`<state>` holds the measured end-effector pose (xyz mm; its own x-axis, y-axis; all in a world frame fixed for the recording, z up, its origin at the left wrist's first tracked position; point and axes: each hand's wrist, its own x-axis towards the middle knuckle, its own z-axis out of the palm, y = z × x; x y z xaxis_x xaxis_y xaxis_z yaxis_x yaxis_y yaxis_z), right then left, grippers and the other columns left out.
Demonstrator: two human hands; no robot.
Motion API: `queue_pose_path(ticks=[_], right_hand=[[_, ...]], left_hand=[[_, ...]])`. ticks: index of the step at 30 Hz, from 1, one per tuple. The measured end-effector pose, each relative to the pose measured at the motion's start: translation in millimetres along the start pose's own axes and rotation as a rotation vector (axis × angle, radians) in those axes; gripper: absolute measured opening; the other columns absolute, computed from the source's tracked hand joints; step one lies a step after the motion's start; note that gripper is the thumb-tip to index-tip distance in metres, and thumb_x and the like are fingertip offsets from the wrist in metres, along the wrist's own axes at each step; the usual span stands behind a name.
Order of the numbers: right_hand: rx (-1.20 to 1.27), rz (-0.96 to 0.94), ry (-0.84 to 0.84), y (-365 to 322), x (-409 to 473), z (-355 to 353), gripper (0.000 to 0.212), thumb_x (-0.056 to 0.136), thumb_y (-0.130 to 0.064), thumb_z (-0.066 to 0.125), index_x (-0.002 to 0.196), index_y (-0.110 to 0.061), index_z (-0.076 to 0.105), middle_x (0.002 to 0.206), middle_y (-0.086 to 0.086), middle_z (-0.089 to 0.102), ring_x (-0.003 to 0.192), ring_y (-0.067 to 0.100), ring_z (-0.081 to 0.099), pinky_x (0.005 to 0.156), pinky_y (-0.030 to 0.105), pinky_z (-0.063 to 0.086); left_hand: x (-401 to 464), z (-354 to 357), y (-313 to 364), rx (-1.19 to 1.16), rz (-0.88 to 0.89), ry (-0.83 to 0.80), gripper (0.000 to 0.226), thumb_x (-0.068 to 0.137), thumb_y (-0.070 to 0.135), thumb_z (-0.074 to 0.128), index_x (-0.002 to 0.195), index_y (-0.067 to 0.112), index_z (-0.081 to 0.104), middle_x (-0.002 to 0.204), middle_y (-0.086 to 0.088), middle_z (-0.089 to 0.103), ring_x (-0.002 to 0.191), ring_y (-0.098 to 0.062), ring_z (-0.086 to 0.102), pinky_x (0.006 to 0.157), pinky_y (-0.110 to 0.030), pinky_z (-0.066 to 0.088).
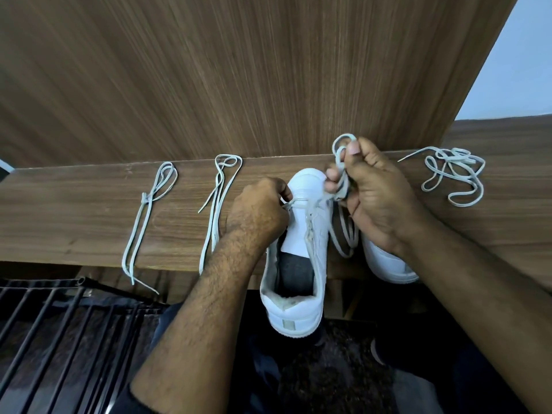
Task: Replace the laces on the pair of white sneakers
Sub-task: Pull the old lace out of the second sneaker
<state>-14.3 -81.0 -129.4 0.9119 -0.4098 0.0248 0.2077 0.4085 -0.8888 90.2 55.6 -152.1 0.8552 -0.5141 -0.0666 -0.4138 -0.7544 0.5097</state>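
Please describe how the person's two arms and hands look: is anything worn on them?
Both forearms are bare and hairy. The left hand and right hand wear no gloves, and no rings or watch can be seen. A dark sleeve edge shows near the left elbow. A short, pale thumbnail shows on the right hand.

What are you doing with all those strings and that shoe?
A person is working on the laces of a white sneaker at the edge of a wooden shelf. The left hand pinches a lace end near the toe, and the right hand holds a bunched lace. Three other laces lie on the shelf, and a second sneaker sits under the right wrist.
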Motion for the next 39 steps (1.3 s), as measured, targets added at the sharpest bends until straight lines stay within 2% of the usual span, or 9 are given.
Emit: queue_pose_path(ticks=[2,5,8,13,19,28,32,35,39], right_hand=[[-0.295,-0.076,0.079,0.4,0.4,-2.5,0.029,0.108,-0.029,0.038,0.082,-0.022,0.047,0.066,-0.009,0.046,0.055,0.002,0.046,0.062,0.024,0.037],[-1.487,-0.155,0.013,12.0,1.3,-19.5,0.024,0.105,-0.036,0.042,0.092,-0.02,0.055,0.079,-0.001,0.056,0.071,0.015,0.054,0.064,0.032,0.036],[-1.783,0.006,-0.112,29.9,-0.5,-22.0,0.026,0.101,-0.037,0.047,0.103,-0.014,0.059,0.102,0.006,0.056,0.094,0.028,0.06,0.073,0.037,0.044],[-1.322,-0.183,-0.185,28.9,9.5,-25.0,0.03,0.102,-0.02,0.05,0.073,-0.027,0.047,0.08,-0.007,0.05,0.075,0.01,0.051,0.072,0.035,0.042],[-0.017,-0.004,0.053,-12.5,3.2,-1.3,0.023,0.109,-0.03,0.035,0.092,-0.024,0.049,0.073,-0.001,0.065,0.054,0.009,0.054,0.042,0.016,0.032],[-0.556,-0.293,0.262,-15.5,13.8,-13.7,0.032,0.106,-0.034,0.042,0.087,-0.011,0.055,0.064,-0.011,0.044,0.054,0.004,0.043,0.052,0.024,0.037],[-0.309,-0.256,0.318,-38.0,15.1,-10.1,0.03,0.108,-0.032,0.039,0.084,-0.021,0.054,0.061,-0.01,0.044,0.049,0.003,0.04,0.042,0.016,0.033],[-0.172,-0.302,0.428,-58.9,18.4,-24.1,0.031,0.107,-0.032,0.04,0.083,-0.024,0.056,0.059,-0.01,0.044,0.049,0.005,0.039,0.043,0.018,0.031],[-0.454,-0.37,0.485,-64.9,22.3,-59.3,0.026,0.104,-0.035,0.047,0.086,-0.025,0.062,0.077,-0.016,0.059,0.063,-0.001,0.049,0.061,0.018,0.039]], left_hand=[[-0.2,1.1,-0.1,-0.011,0.003,0.008,0.027,0.078,0.009,0.062,0.077,0.036,0.062,0.086,0.005,0.071,0.085,-0.02,0.068,0.081,-0.038,0.058],[-0.6,2.2,2.3,0.008,0.014,0.014,0.028,0.077,0.009,0.06,0.072,0.037,0.059,0.083,0.005,0.07,0.084,-0.021,0.068,0.08,-0.038,0.058],[-0.2,2.7,4.4,0.007,0.002,0.005,0.03,0.077,0.007,0.058,0.073,0.037,0.061,0.083,0.005,0.07,0.085,-0.021,0.067,0.079,-0.036,0.058],[1.0,0.6,-1.4,0.007,-0.005,0.008,0.027,0.079,0.009,0.062,0.072,0.035,0.059,0.08,0.006,0.069,0.084,-0.02,0.067,0.078,-0.035,0.057],[2.2,5.9,3.7,0.033,-0.004,0.043,0.016,0.084,0.015,0.061,0.086,0.031,0.064,0.09,0.002,0.071,0.09,-0.024,0.067,0.084,-0.039,0.057],[4.9,7.2,36.8,-0.135,0.126,0.179,0.02,0.094,0.031,0.055,0.097,0.02,0.071,0.094,-0.003,0.074,0.094,-0.026,0.068,0.086,-0.043,0.054],[-17.2,9.7,78.2,-0.67,0.162,-0.249,0.062,0.101,0.06,0.036,0.092,0.013,0.075,0.08,-0.006,0.077,0.082,-0.024,0.073,0.087,-0.04,0.057],[-25.7,11.0,93.7,-0.666,0.201,-0.391,0.045,0.101,0.048,0.053,0.079,0.012,0.071,0.058,-0.011,0.058,0.057,-0.029,0.052,0.059,-0.036,0.045],[-20.0,1.7,101.4,-1.012,0.218,-0.147,0.024,0.102,0.024,0.055,0.086,0.008,0.064,0.055,0.003,0.05,0.051,-0.01,0.046,0.054,-0.025,0.041]])
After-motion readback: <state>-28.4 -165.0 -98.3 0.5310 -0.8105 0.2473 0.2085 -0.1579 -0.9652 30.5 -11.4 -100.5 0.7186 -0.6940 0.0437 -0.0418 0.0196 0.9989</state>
